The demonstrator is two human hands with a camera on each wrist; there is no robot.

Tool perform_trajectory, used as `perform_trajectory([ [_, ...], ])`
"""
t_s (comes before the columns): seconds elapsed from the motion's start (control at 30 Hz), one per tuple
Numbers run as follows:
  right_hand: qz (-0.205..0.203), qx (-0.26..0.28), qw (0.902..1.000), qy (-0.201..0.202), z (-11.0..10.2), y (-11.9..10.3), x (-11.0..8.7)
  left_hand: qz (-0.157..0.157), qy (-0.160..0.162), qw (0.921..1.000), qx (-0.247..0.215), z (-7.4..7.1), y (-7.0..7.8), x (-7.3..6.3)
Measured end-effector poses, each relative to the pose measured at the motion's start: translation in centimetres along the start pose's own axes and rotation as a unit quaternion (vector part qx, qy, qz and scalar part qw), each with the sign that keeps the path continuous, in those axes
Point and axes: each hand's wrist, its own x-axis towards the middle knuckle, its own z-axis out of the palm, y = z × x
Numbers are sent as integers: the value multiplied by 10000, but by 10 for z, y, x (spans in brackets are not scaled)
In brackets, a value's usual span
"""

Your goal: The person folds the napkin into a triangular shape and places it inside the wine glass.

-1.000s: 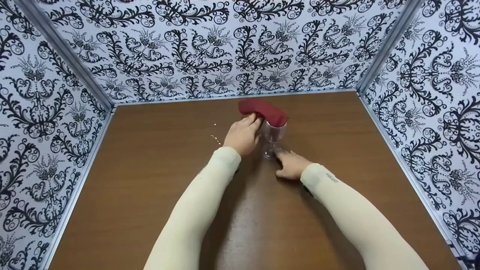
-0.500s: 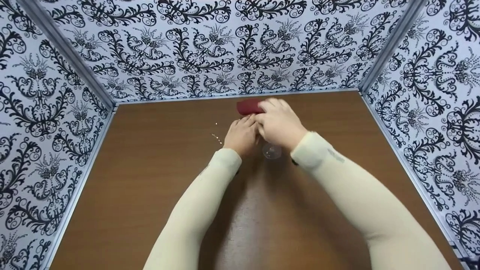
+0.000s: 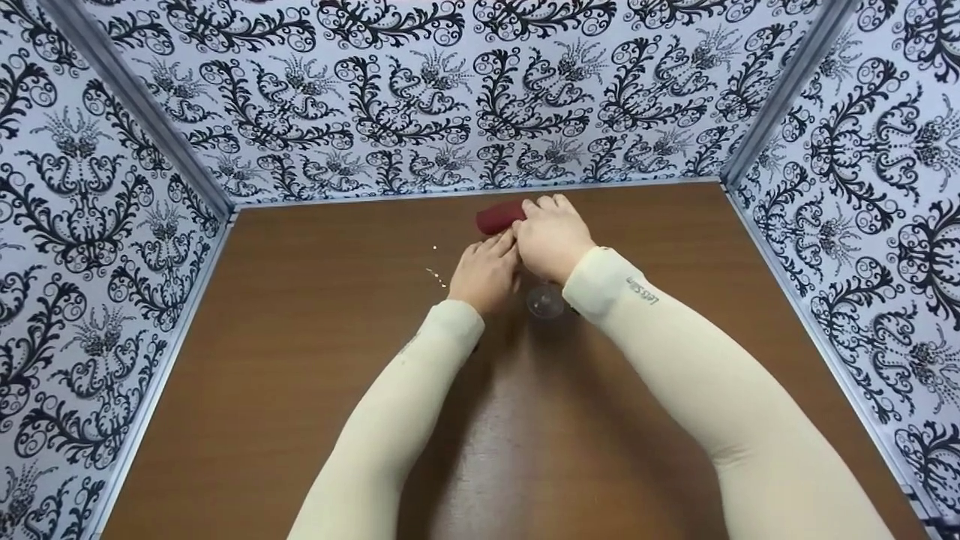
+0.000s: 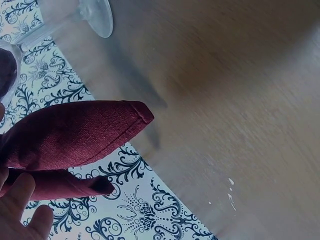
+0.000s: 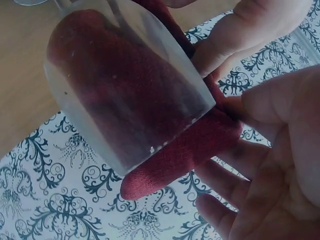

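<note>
A clear stemmed glass (image 3: 545, 301) stands upright on the table, its bowl mostly hidden behind my hands in the head view. Part of a dark red cloth napkin (image 3: 500, 217) is stuffed inside the bowl (image 5: 100, 142); the rest folds out over the rim. In the left wrist view two rolled ends of the napkin (image 4: 85, 132) stick out sideways. My left hand (image 3: 484, 274) pinches the cloth beside the rim. From the right, my right hand (image 3: 553, 236) reaches over the glass and holds the napkin between thumb and fingers (image 5: 225, 185).
The brown wooden table (image 3: 322, 360) carries small white marks (image 3: 436, 277) left of my left hand. Black-and-white patterned panels (image 3: 420, 97) rise at the back and both sides, joined by grey corner strips. The glass stands toward the table's back edge.
My right hand has left the glass's foot and moved up onto the napkin above the rim, covering its right end. My left hand stays nearly in place.
</note>
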Motion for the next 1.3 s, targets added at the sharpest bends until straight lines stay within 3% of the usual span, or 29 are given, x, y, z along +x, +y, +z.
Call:
perform_trajectory([
  [0.47, 249, -23, 9982, 539, -2, 8, -11, 33, 267, 9996, -117, -3, 2, -5],
  [0.83, 473, -173, 9888, 1404, 4, 24, -25, -116, 5, 9998, -167, -3, 2, -4],
  [1.03, 534, -192, 9857, 1585, 8, 31, -31, -80, 127, 9999, -79, -2, 0, -5],
  [1.17, 510, -179, 9787, 1980, 13, 36, -35, -29, 181, 9998, 2, -3, -1, -7],
  [1.3, 437, -241, 9648, 2581, 18, 41, -39, 26, 274, 9996, 105, -4, -2, -8],
])
